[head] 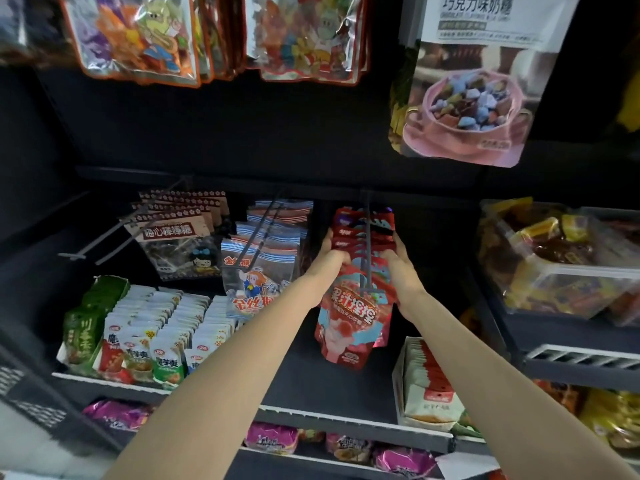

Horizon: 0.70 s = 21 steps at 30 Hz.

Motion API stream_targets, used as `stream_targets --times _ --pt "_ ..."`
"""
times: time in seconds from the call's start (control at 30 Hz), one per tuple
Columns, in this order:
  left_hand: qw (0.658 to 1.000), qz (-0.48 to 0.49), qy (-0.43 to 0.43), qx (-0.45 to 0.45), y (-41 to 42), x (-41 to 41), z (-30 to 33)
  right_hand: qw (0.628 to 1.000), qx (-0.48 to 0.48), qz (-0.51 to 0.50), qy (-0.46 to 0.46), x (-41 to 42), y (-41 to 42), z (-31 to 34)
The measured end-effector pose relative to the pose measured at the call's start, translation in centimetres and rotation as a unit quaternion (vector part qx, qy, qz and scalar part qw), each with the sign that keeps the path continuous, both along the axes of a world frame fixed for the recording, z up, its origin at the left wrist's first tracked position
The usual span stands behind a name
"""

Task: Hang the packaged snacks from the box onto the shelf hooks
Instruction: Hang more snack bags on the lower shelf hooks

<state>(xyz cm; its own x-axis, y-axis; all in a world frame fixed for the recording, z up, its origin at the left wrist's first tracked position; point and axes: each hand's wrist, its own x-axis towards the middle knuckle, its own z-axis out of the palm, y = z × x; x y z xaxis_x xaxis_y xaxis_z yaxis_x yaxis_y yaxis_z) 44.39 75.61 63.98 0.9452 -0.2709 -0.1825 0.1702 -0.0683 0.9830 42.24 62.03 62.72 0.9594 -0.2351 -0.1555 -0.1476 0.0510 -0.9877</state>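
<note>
Several red snack packets [353,317] hang in a row on a dark shelf hook [367,247] in the middle of the shelf. My left hand [330,258] grips the left side of the packets further back on the hook. My right hand [398,261] grips their right side. The front packet hangs free below my hands, its red and blue face towards me. The box named in the task is not in view.
Left of the hook hang striped clear bags [263,258] and brown-topped candy bags [180,233], with a bare hook [114,237] beside them. Boxed small packets [145,334] stand lower left, a white carton [429,386] lower right, clear tubs [561,261] at right.
</note>
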Motion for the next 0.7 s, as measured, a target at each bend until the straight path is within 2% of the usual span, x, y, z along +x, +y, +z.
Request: stream_targets --times 0.1,0.2,0.33,0.5,0.6,0.7 --pt "1.0 -0.007 0.001 -0.005 0.1 -0.4 0.1 1.0 -0.014 0.003 -0.003 -0.2 -0.1 0.5" --pt "0.999 -0.003 -0.037 0.004 0.0 -1.0 0.4 1.0 -0.026 0.002 -0.001 -0.3 -0.1 0.9" --pt "0.991 -0.018 -0.121 0.062 -0.3 -1.3 0.6 0.998 -0.061 0.003 -0.013 -0.5 -0.1 1.0" --pt "0.977 -0.043 -0.132 0.161 -0.2 -0.1 0.5 0.996 -0.082 0.033 -0.023 -0.1 -0.5 1.3" --pt "0.955 0.004 -0.178 0.238 -0.1 0.5 2.0 0.995 -0.096 0.032 -0.022 0.8 -0.9 2.0" --pt "0.918 -0.024 -0.228 0.324 -0.6 2.1 3.2 0.986 -0.16 0.041 -0.019 2.5 -1.7 2.9"
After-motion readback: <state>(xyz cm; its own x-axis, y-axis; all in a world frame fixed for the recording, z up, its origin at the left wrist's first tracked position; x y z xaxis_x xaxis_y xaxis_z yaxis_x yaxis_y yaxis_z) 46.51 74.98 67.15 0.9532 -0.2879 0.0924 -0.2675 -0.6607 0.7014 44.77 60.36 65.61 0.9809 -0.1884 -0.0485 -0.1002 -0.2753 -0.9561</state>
